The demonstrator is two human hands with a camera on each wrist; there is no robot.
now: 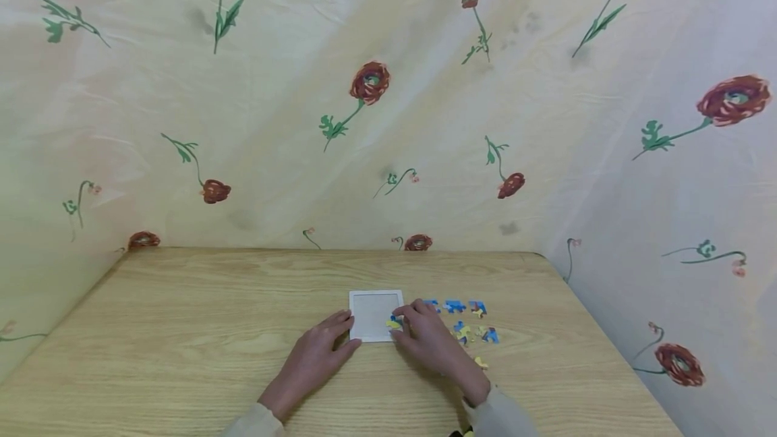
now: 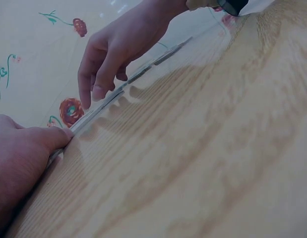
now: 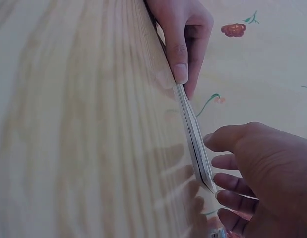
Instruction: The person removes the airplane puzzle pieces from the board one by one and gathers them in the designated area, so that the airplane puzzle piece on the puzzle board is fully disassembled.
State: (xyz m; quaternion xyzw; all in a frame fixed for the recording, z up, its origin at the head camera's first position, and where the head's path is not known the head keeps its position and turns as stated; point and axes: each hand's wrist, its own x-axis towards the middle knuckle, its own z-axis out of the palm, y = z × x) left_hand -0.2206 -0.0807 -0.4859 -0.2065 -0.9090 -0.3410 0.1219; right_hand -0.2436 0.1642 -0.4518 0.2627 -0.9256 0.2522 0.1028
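A white square puzzle frame (image 1: 376, 293) with a plain grey inside lies flat on the wooden table. My left hand (image 1: 322, 349) holds its lower left corner, thumb at the near edge and fingers at the left side. At the right side of the frame, my right hand (image 1: 427, 337) pinches a small yellow and blue puzzle piece (image 1: 392, 323) between thumb and index finger, over the lower right inside corner. The right wrist view shows the frame edge-on (image 3: 190, 129), the left thumb touching it; the puzzle piece is hidden there.
Right of the frame lie several loose puzzle pieces, among them a blue one (image 1: 454, 306), a yellow and blue one (image 1: 463, 332) and a yellow one (image 1: 481, 362). Flowered cloth (image 1: 273, 106) hangs behind and beside the table (image 1: 212, 329). A dark object (image 1: 461, 433) shows at the bottom edge.
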